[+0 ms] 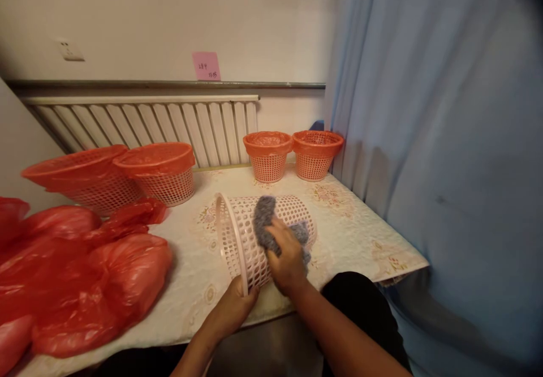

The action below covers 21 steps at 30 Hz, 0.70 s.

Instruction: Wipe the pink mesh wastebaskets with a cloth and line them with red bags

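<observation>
Basket (246,215) pale pink, perforated, on its side near table's (193,269) front edge; cloth (264,218) grey, bunched against its wall

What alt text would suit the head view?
A left hand grips the rim of a pink basket on its side while the right hand holds a grey cloth against it. Red bags lie left; four red-lined baskets stand behind.

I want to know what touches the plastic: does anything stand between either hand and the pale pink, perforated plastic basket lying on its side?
At the right hand, yes: the fuzzy grey cloth it holds lies against the basket. At the left hand, nothing visible: it grips the rim directly.
</observation>
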### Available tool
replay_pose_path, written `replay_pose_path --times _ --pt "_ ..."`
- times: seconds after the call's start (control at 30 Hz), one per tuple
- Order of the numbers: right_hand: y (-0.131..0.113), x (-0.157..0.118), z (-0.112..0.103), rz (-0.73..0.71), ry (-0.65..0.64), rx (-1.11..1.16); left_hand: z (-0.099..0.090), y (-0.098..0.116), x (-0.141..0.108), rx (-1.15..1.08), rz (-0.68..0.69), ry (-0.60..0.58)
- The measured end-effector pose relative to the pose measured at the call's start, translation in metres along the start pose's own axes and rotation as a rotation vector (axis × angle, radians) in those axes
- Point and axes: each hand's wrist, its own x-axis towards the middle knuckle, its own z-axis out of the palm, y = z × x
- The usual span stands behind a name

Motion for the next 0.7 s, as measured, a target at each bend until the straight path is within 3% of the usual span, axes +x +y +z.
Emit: replay_pose_path --times 0.07,0.17,0.33,0.7 --pt "-0.020 -0.006 0.006 -0.122 -0.047 0.065 0.001 -0.005 -0.001 0.006 -0.022 0.043" --pt "-0.032 -0.009 0.011 -0.179 -0.036 0.096 0.002 -0.013 -0.001 0.049 -0.051 0.114" --pt "-0.025 -0.007 0.012 -0.199 -0.024 0.086 0.002 -0.022 0.002 0.085 -0.028 0.123" --pt "-0.023 -0.008 0.011 -0.213 -0.046 0.077 0.002 -0.018 0.003 0.046 -0.023 0.114"
